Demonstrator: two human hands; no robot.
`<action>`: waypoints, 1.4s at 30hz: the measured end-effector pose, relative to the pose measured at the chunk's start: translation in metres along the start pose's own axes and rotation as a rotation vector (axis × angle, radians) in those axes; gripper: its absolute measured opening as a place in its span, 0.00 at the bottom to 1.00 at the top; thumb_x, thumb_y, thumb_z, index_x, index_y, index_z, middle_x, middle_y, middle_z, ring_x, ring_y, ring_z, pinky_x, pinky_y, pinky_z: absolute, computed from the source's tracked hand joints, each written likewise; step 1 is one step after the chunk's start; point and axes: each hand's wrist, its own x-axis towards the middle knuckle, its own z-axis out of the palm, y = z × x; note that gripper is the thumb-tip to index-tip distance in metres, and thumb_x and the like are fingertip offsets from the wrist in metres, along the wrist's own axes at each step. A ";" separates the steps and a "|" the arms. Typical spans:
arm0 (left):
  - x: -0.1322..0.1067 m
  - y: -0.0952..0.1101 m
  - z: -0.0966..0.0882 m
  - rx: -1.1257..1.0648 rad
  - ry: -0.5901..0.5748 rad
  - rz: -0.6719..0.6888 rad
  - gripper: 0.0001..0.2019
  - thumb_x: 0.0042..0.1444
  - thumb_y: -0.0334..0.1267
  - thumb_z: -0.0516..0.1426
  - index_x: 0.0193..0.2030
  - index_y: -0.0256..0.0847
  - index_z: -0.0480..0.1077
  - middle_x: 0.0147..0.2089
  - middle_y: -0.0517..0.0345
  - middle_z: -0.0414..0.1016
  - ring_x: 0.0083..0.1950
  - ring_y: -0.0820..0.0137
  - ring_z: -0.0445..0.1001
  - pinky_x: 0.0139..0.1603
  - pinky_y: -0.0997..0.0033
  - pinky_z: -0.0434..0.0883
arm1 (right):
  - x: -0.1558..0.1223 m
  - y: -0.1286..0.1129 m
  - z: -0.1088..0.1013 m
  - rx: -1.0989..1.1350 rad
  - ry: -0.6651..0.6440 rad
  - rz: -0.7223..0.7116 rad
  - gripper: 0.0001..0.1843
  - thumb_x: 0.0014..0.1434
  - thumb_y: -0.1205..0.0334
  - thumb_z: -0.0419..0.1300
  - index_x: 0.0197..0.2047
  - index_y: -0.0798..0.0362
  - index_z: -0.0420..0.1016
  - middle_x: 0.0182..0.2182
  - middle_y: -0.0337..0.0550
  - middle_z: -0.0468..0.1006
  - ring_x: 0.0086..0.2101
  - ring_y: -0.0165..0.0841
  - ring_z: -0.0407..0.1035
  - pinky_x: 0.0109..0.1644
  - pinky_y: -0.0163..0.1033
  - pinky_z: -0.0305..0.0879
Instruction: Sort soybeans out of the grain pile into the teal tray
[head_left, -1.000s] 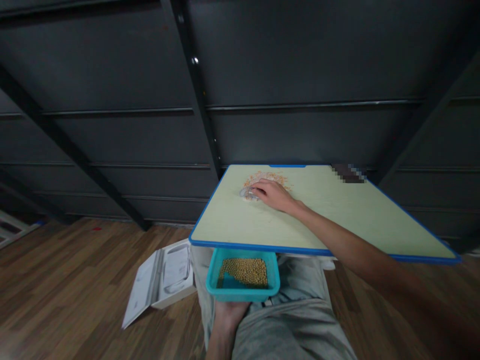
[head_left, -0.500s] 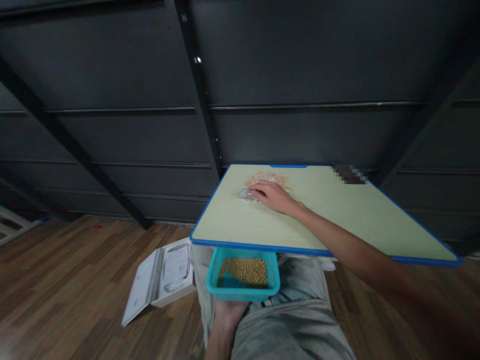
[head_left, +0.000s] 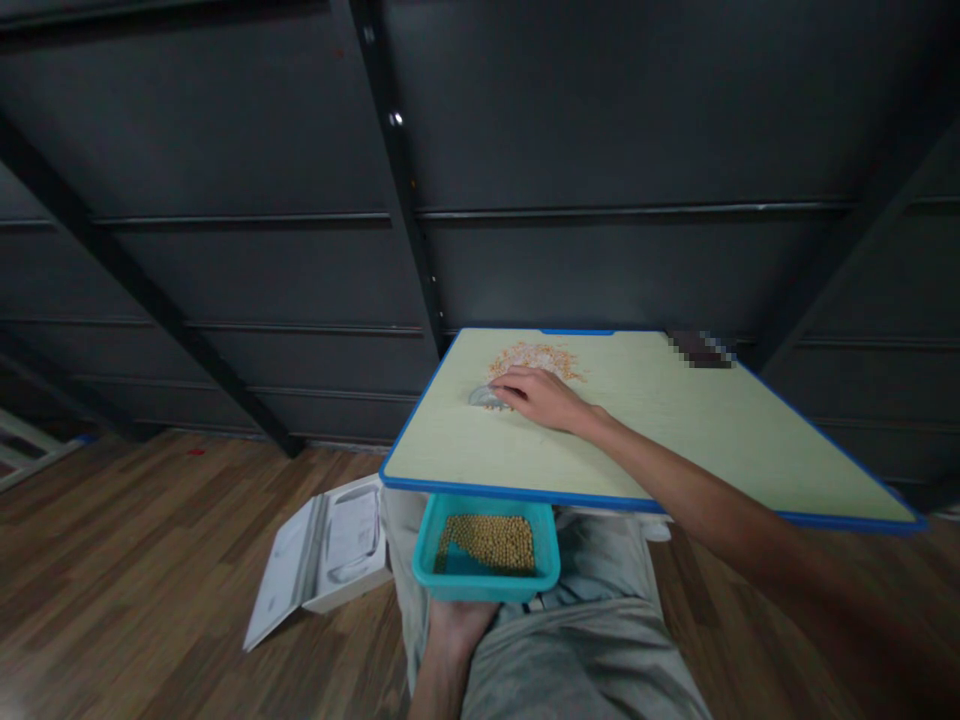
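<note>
Turquoise plastic first, going by the head view: supporting a basket point(head_left: 486, 592) from below with the left hand point(head_left: 461, 625), losing sight of the fingers beneath it and so not being able to tell a curled grip from a flat palm. Seeing round yellowish beans point(head_left: 499, 540) lying inside the basket, just above the left hand, heaping toward the far and right sides and leaving bare turquoise bottom at the near left.

Reaching across the pale counter point(head_left: 615, 420) with the right hand point(head_left: 541, 397), pinching a clear curved piece point(head_left: 480, 397) between thumb and fingers and pointing its rounded edge leftward from the fingertips. Not being able to tell a dish from a lid there, seeing only part of it past the hand. Finding orange and whitish grains point(head_left: 536, 355) scattering just beyond the right hand, and a few bits lying under its fingertips beside the clear piece.

Noticing the blue rim point(head_left: 517, 493) running between the two hands, and a pixelated dark thing point(head_left: 701, 350) lying well to the right of the right hand. Seeing an open white box point(head_left: 349, 535) lying on the wooden floor point(head_left: 150, 570), left of the left hand, and grey clothing point(head_left: 585, 650) spreading to its right.
</note>
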 end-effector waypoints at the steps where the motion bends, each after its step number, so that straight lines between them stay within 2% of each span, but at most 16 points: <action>1: 0.000 -0.001 0.000 -0.005 0.002 0.002 0.22 0.71 0.47 0.48 0.63 0.50 0.77 0.62 0.53 0.83 0.66 0.53 0.77 0.75 0.37 0.61 | 0.000 -0.001 -0.001 0.000 -0.008 -0.002 0.15 0.76 0.62 0.55 0.57 0.50 0.81 0.52 0.47 0.83 0.51 0.38 0.76 0.57 0.44 0.68; 6: 0.000 -0.003 -0.001 -0.011 0.018 0.032 0.21 0.71 0.48 0.49 0.63 0.51 0.76 0.61 0.49 0.83 0.64 0.52 0.78 0.73 0.36 0.64 | 0.000 -0.004 -0.001 0.002 -0.016 -0.016 0.15 0.76 0.61 0.55 0.58 0.50 0.81 0.51 0.48 0.83 0.51 0.38 0.75 0.56 0.43 0.68; 12: 0.000 -0.002 0.001 0.016 0.045 0.029 0.20 0.71 0.48 0.50 0.60 0.50 0.79 0.60 0.51 0.84 0.63 0.53 0.79 0.73 0.39 0.64 | 0.000 -0.008 0.000 0.018 -0.029 -0.031 0.14 0.76 0.61 0.56 0.57 0.51 0.81 0.51 0.48 0.83 0.51 0.38 0.76 0.56 0.44 0.69; 17: 0.000 -0.003 0.003 -0.007 0.053 0.068 0.22 0.72 0.48 0.48 0.66 0.52 0.74 0.61 0.51 0.83 0.65 0.52 0.78 0.73 0.37 0.64 | 0.000 -0.017 -0.003 0.049 -0.045 -0.014 0.14 0.75 0.62 0.56 0.57 0.48 0.81 0.51 0.46 0.83 0.51 0.37 0.75 0.56 0.44 0.68; 23: -0.003 -0.005 0.015 0.010 0.101 0.048 0.24 0.73 0.48 0.46 0.68 0.53 0.71 0.58 0.52 0.85 0.61 0.52 0.81 0.71 0.38 0.67 | -0.001 -0.022 -0.005 0.066 -0.085 -0.037 0.14 0.75 0.62 0.56 0.58 0.50 0.80 0.49 0.47 0.84 0.48 0.37 0.76 0.54 0.43 0.68; 27: -0.004 -0.005 0.022 -0.008 0.077 0.034 0.24 0.73 0.48 0.46 0.70 0.54 0.69 0.58 0.54 0.85 0.60 0.54 0.82 0.71 0.39 0.68 | -0.002 -0.023 -0.004 0.096 -0.083 -0.062 0.14 0.75 0.62 0.57 0.56 0.50 0.81 0.46 0.47 0.84 0.45 0.36 0.75 0.52 0.42 0.67; 32: -0.004 -0.005 0.023 0.026 0.091 0.046 0.23 0.72 0.46 0.47 0.66 0.50 0.74 0.55 0.51 0.86 0.59 0.54 0.82 0.70 0.40 0.68 | -0.002 -0.026 -0.005 0.138 -0.094 -0.094 0.13 0.74 0.63 0.58 0.55 0.51 0.82 0.45 0.47 0.84 0.42 0.34 0.74 0.49 0.40 0.65; 42: -0.004 -0.005 0.018 0.082 0.055 0.062 0.21 0.71 0.45 0.49 0.60 0.49 0.79 0.55 0.53 0.87 0.59 0.54 0.82 0.73 0.42 0.66 | -0.001 -0.029 -0.007 0.211 -0.093 -0.085 0.12 0.72 0.63 0.60 0.53 0.51 0.83 0.44 0.46 0.84 0.41 0.34 0.74 0.48 0.41 0.66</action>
